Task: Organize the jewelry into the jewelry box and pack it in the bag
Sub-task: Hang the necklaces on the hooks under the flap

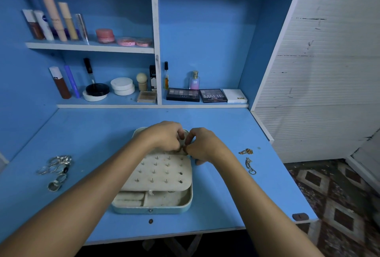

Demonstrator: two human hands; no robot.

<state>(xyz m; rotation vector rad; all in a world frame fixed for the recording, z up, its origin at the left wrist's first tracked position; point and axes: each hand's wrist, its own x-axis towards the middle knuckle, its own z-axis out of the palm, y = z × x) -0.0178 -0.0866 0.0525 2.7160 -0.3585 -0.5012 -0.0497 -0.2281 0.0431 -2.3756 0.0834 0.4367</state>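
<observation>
An open pale-blue jewelry box (152,209) lies in the middle of the blue desk. Its cream earring panel (158,172) carries several studs. My left hand (164,135) and my right hand (202,145) meet over the panel's far edge with fingers curled, fingertips close together as if pinching something small; what they hold is hidden. Several silver rings (57,168) lie on the desk left of the box. Gold chains (248,162) lie to its right. No bag is in view.
Shelves behind the desk hold cosmetics: tubes (51,22), pink jars (123,38), white compacts (122,86), a perfume bottle (195,81) and eyeshadow palettes (197,94). The desk's right edge (287,172) drops to a patterned floor.
</observation>
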